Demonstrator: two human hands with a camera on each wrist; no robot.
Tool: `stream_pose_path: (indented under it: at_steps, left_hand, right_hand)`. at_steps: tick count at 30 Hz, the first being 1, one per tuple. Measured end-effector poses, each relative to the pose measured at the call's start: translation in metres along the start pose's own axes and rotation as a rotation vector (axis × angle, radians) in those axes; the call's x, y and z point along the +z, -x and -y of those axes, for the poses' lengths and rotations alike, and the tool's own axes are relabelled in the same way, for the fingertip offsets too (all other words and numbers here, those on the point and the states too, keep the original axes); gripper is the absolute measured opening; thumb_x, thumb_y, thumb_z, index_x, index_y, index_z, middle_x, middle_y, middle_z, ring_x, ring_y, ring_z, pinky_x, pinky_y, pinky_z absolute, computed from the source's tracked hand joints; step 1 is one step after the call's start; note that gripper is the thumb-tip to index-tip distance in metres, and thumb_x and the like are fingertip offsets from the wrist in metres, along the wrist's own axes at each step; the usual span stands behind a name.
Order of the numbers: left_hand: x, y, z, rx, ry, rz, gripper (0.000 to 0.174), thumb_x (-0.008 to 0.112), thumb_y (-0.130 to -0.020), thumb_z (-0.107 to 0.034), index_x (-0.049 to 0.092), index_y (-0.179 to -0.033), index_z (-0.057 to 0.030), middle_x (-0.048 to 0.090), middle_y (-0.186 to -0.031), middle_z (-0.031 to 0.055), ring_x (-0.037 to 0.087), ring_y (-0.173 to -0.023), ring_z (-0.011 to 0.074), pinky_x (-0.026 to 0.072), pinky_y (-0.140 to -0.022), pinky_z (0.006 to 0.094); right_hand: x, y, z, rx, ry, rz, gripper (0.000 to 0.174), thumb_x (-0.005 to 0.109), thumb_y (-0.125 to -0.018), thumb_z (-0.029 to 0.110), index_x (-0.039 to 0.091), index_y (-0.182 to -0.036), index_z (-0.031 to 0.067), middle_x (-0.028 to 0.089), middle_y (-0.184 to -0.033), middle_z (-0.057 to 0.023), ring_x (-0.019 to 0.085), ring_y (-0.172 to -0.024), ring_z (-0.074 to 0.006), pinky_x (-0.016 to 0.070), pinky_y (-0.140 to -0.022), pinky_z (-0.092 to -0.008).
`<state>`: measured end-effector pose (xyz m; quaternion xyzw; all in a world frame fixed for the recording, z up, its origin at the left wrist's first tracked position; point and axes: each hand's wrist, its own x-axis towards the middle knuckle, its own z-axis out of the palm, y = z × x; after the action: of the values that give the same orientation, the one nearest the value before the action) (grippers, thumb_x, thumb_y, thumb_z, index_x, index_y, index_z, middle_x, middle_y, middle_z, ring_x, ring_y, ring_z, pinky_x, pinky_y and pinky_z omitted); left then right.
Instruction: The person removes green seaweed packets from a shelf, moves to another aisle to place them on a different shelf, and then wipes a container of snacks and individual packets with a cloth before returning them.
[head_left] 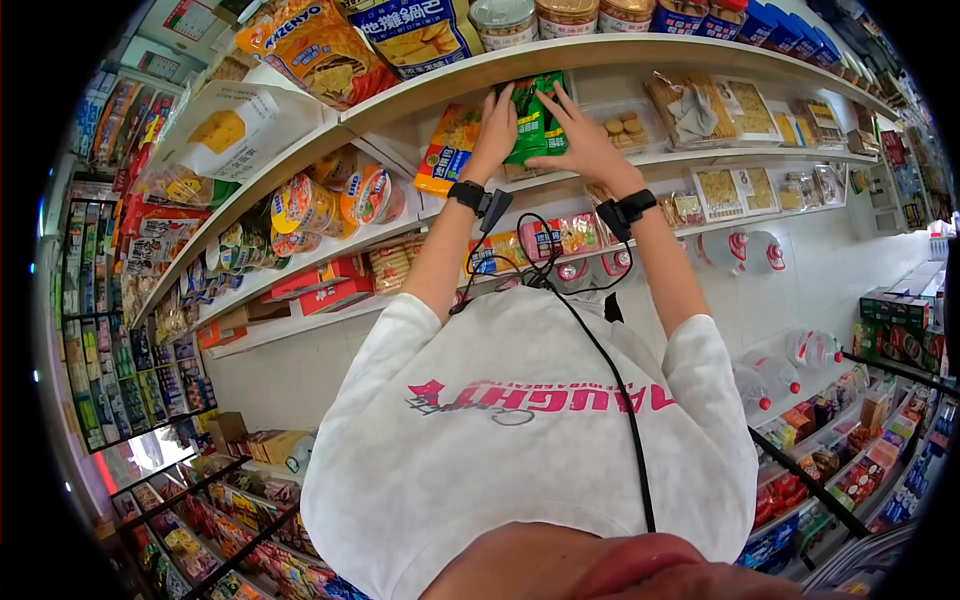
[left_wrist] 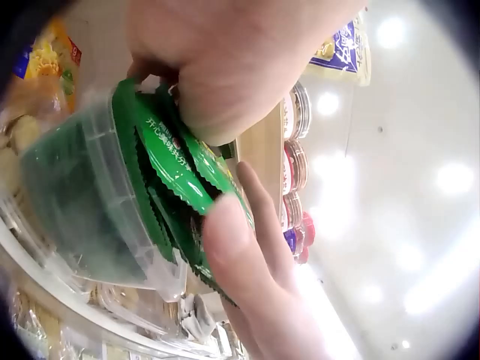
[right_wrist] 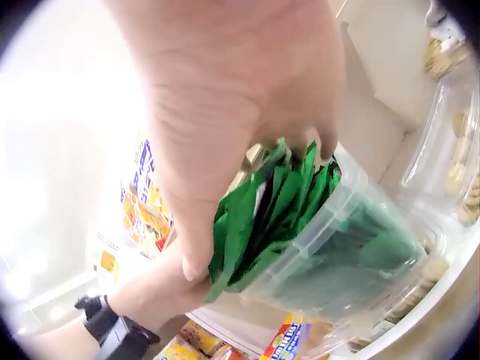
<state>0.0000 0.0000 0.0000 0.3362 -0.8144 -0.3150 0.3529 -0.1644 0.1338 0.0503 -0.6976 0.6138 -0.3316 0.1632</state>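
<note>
A clear plastic tub (left_wrist: 90,195) packed with green snack sachets (head_left: 528,135) stands on the middle shelf in front of me. My left hand (head_left: 493,135) lies along the left side of the sachets, fingers stretched toward the back. From the right, my right hand (head_left: 583,148) reaches over them with fingers spread and thumb pointing left across the front. In the right wrist view its fingertips touch the sachets near the tub's rim (right_wrist: 349,176). The left wrist view shows the right thumb (left_wrist: 229,232) against the sachets' serrated edges, while the left fingertips are partly hidden behind the pack.
An orange and blue snack packet (head_left: 450,150) stands just left of the tub. To the right is a clear tray of round biscuits (head_left: 625,130). The upper shelf edge (head_left: 590,50) runs close above my hands, with jars (head_left: 505,22) on it. Cables (head_left: 600,350) hang over the shirt.
</note>
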Motion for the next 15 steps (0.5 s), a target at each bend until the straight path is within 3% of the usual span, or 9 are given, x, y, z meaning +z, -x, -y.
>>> stream_pose_path:
  at_steps: [2,5,8,11,12,15]
  left_hand:
    - [-0.011,0.003,-0.005,-0.038,0.008,0.080,0.042,0.042,-0.106,-0.021,0.044,-0.146,-0.0066,0.039,-0.144,0.0281,0.039,-0.134,0.0441,0.0332,-0.112,0.0426]
    - [0.009,0.006,-0.002,-0.098,0.199,0.108,0.050,0.045,-0.105,-0.034,0.043,-0.148,-0.0080,0.037,-0.147,0.0297,0.035,-0.139,0.0450,0.0297,-0.115,0.0438]
    - [-0.003,0.009,-0.006,-0.215,0.141,0.103,0.065,0.051,-0.100,-0.049,0.040,-0.151,-0.0110,0.033,-0.151,0.0305,0.029,-0.143,0.0468,0.0250,-0.117,0.0466]
    - [-0.001,0.003,-0.006,-0.143,0.103,0.127,0.078,0.059,-0.093,-0.058,0.038,-0.153,-0.0136,0.028,-0.155,0.0306,0.024,-0.145,0.0484,0.0203,-0.119,0.0487]
    - [-0.003,0.003,-0.007,-0.116,0.052,0.136,0.078,0.060,-0.092,-0.057,0.037,-0.153,-0.0145,0.029,-0.155,0.0305,0.025,-0.144,0.0490,0.0219,-0.118,0.0490]
    - [-0.006,-0.001,-0.010,-0.034,-0.070,0.151,0.078,0.063,-0.091,-0.055,0.037,-0.154,-0.0170,0.031,-0.153,0.0304,0.028,-0.142,0.0505,0.0271,-0.115,0.0502]
  right_hand:
    - [-0.001,0.007,-0.010,-0.098,-0.094,0.032,0.096,0.078,-0.079,0.053,0.031,-0.156,0.0210,0.015,-0.165,-0.0141,0.033,-0.144,-0.0407,0.0378,-0.113,-0.0504]
    - [-0.017,0.017,-0.031,-0.034,-0.061,0.096,0.088,0.077,-0.082,0.046,0.035,-0.154,0.0180,0.023,-0.164,-0.0122,0.037,-0.142,-0.0394,0.0403,-0.111,-0.0470]
    - [0.011,0.002,-0.030,-0.052,0.054,0.010,0.084,0.080,-0.080,0.033,0.039,-0.151,0.0134,0.033,-0.160,-0.0111,0.043,-0.137,-0.0387,0.0420,-0.108,-0.0458]
    - [0.020,-0.005,-0.029,-0.053,0.062,-0.132,0.084,0.081,-0.074,0.022,0.041,-0.148,0.0095,0.040,-0.155,-0.0116,0.047,-0.133,-0.0383,0.0434,-0.107,-0.0459]
    - [0.021,-0.007,-0.026,-0.029,0.068,-0.154,0.086,0.080,-0.070,0.013,0.041,-0.146,0.0073,0.043,-0.151,-0.0110,0.050,-0.128,-0.0373,0.0454,-0.103,-0.0464]
    - [0.029,-0.014,-0.029,-0.028,0.215,-0.226,0.085,0.076,-0.070,0.009,0.039,-0.146,0.0065,0.044,-0.150,-0.0117,0.051,-0.127,-0.0371,0.0467,-0.102,-0.0445]
